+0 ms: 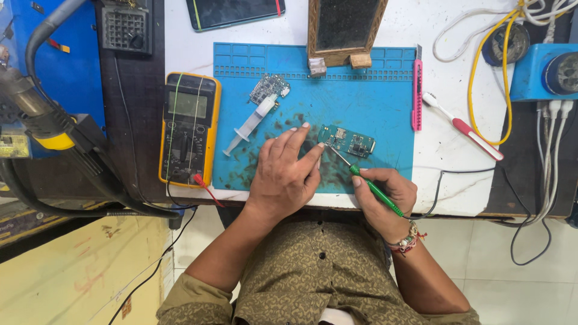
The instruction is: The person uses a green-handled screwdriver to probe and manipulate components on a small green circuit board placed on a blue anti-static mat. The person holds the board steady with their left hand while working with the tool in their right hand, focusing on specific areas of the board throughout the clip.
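Observation:
A small green circuit board lies on the blue work mat. My left hand rests on the mat, fingers spread, with its fingertips touching the board's left edge. My right hand grips a green-handled screwdriver; its metal tip points at the board's near-left corner. A second bare circuit board and a clear syringe lie on the mat farther back left.
A yellow multimeter with a red probe sits left of the mat. A pink tool, a red-and-white toothbrush, yellow and white cables, a wooden-framed stand and a dark tablet surround it. A hot-air hose is at left.

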